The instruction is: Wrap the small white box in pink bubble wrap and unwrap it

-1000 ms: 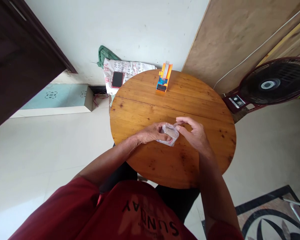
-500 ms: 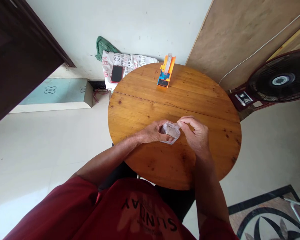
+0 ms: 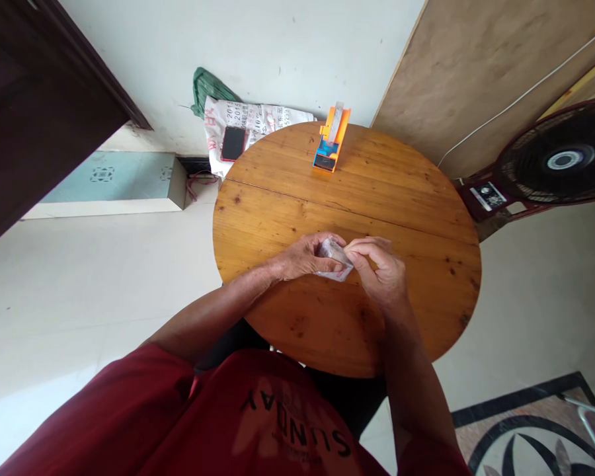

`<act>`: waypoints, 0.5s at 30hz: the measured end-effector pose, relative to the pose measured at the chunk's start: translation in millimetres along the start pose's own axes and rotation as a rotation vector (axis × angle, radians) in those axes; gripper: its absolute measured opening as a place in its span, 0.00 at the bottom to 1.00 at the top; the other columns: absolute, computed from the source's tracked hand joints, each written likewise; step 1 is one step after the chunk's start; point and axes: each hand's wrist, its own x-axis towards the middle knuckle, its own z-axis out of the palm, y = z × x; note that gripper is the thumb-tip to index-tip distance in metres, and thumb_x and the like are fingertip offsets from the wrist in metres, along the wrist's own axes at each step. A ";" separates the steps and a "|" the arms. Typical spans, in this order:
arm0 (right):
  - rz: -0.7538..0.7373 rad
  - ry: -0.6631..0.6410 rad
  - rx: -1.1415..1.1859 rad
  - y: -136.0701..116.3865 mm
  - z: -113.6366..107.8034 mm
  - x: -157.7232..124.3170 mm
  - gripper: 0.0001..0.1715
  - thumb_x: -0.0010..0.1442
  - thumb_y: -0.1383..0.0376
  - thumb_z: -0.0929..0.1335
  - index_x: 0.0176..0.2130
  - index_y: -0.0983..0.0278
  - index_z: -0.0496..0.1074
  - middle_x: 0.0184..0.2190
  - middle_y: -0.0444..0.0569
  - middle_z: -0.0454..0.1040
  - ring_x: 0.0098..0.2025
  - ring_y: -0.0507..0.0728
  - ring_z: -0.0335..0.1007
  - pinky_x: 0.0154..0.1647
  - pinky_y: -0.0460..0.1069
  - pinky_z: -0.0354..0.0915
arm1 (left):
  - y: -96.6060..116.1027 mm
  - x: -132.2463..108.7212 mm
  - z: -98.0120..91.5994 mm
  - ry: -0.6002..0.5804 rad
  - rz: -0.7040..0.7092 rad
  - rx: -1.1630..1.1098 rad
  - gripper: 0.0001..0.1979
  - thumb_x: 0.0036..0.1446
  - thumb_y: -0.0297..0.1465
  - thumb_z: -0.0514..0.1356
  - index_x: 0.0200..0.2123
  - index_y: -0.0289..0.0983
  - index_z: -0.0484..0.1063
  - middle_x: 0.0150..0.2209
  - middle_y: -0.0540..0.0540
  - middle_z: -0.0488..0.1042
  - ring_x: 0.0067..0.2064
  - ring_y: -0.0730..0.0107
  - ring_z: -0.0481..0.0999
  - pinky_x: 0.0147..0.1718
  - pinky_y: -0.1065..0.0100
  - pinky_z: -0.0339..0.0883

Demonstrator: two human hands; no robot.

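Observation:
A small clear plastic packet (image 3: 333,257) with something dark inside is held just above the round wooden table (image 3: 287,211), near its middle. My left hand (image 3: 305,256) is wrapped round the packet's left side. My right hand (image 3: 379,268) pinches its right edge with thumb and fingers pressed together. Most of the packet is hidden between the two hands.
An orange and blue tape dispenser (image 3: 330,141) stands at the table's far edge. Beyond the table, a printed sack (image 3: 248,122) with a dark phone (image 3: 233,143) on it leans against the wall. A floor fan (image 3: 558,162) stands at the right, a patterned rug (image 3: 530,430) at the lower right.
My right hand has closed in from beside the packet and now pinches its edge. Both hands have drawn closer together, covering more of the packet.

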 end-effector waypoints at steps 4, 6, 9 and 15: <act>-0.062 0.000 -0.035 2.7 4.0 -0.5 0.09 0.66 0.70 0.68 0.34 0.59 0.74 0.34 0.45 0.81 0.38 0.56 0.77 0.49 0.56 0.66 | -1.8 0.8 0.1 0.027 -0.004 -0.036 0.27 0.43 0.36 0.76 0.44 0.34 0.72 0.34 0.51 0.73 0.35 0.75 0.71 0.38 0.70 0.62; -0.089 -0.011 -0.062 4.5 5.5 -0.5 0.09 0.67 0.70 0.68 0.35 0.59 0.74 0.34 0.45 0.82 0.38 0.56 0.78 0.48 0.56 0.66 | -2.0 0.8 0.3 0.042 -0.006 -0.064 0.27 0.43 0.36 0.76 0.44 0.35 0.71 0.34 0.52 0.74 0.35 0.75 0.71 0.38 0.70 0.62; -0.124 -0.032 -0.089 6.3 6.3 0.1 0.09 0.67 0.70 0.67 0.35 0.59 0.75 0.34 0.45 0.83 0.38 0.57 0.79 0.49 0.57 0.66 | -1.3 0.2 -0.4 0.046 -0.033 -0.110 0.27 0.42 0.34 0.76 0.44 0.35 0.71 0.34 0.52 0.74 0.35 0.75 0.72 0.38 0.69 0.62; -0.134 -0.022 -0.085 5.8 6.1 1.2 0.09 0.67 0.69 0.68 0.35 0.59 0.76 0.36 0.45 0.83 0.38 0.56 0.79 0.51 0.57 0.66 | 1.8 -0.9 -5.7 0.035 -0.050 -0.167 0.25 0.42 0.29 0.72 0.46 0.34 0.72 0.35 0.51 0.76 0.35 0.73 0.73 0.37 0.69 0.62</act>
